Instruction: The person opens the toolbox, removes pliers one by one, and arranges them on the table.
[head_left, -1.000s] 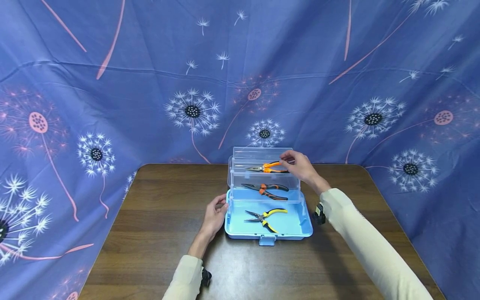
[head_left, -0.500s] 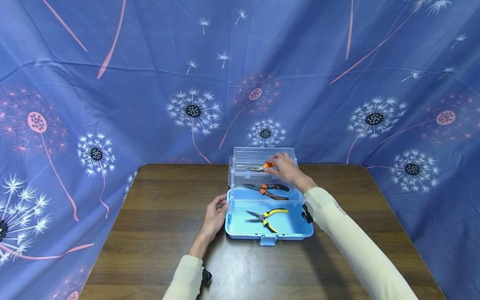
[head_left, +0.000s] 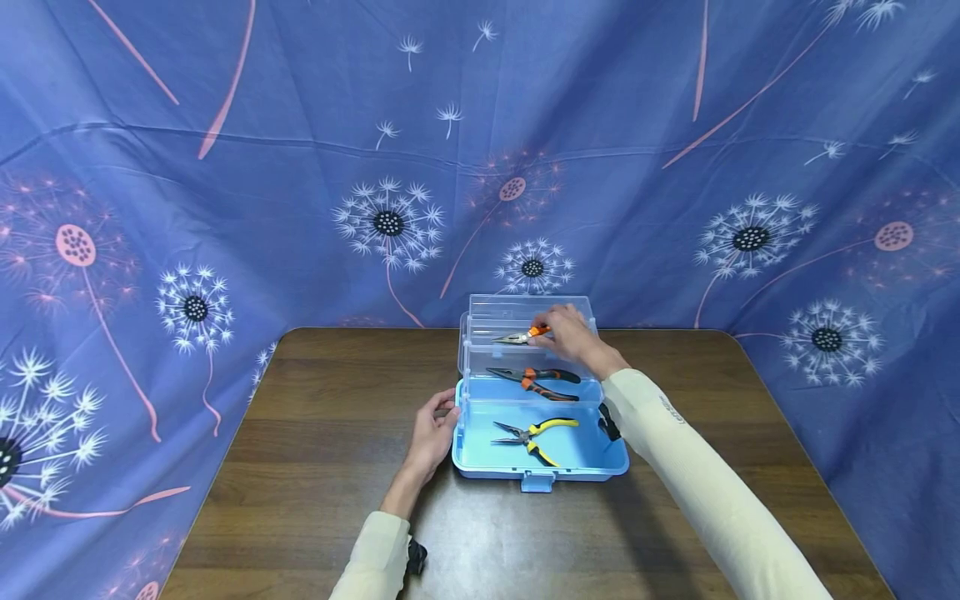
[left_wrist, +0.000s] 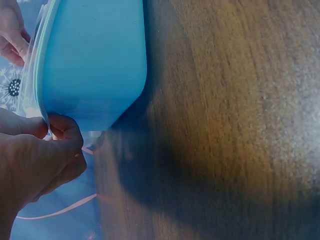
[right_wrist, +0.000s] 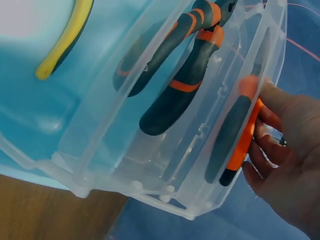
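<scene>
A light blue toolbox (head_left: 502, 472) stands with its clear tiers raised. My left hand (head_left: 432, 437) pinches the box's left rim between thumb and curled fingers, as the left wrist view shows. In the top clear tray (head_left: 480, 327), my right hand (head_left: 572, 333) grips the long-nose pliers with orange handles (right_wrist: 243, 142); the palm hides most of the handles in the head view. One tier lower lie black-and-orange pliers (head_left: 529, 380), their handles spread. Yellow-and-black pliers (head_left: 534, 433) rest with parted jaws on the floor of the box.
The box sits on a brown wooden table (head_left: 337, 400), near its back edge. A blue cloth with dandelion prints (head_left: 300, 208) hangs behind and at both sides. A latch (head_left: 537, 482) sticks out at the box's front.
My right hand has moved left, from the end of the orange pliers' handles to around them near the pivot. My left hand has kept its hold on the rim.
</scene>
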